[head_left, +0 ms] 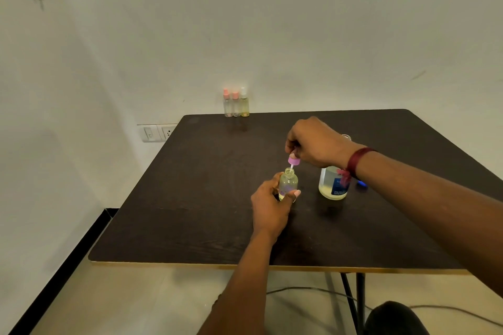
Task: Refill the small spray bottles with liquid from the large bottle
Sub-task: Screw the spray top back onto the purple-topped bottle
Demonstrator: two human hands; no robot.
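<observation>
A large bottle (330,185) with pale yellowish liquid and a blue label stands upright on a dark table (190,198). The right wrist crosses in front of its upper part.

Just left of the large bottle, the left hand (269,207) grips a small clear bottle (289,182), fingers and thumb curled round its lower body. This small bottle is upright, its neck is open, and it holds some pale liquid.

Directly above that neck, still left of the large bottle, the right hand (313,141) pinches a pink spray cap (294,161) in its fingertips. The cap is lifted clear of the neck, and its thin tube points down into the opening. A red thread (356,162) circles the right wrist.

Just right of the large bottle lies a small blue thing (362,184), too blurred to name.

Well beyond the large bottle, up and to the left at the table's far edge by the wall, three small spray bottles (236,105) stand capped in a tight row.
</observation>
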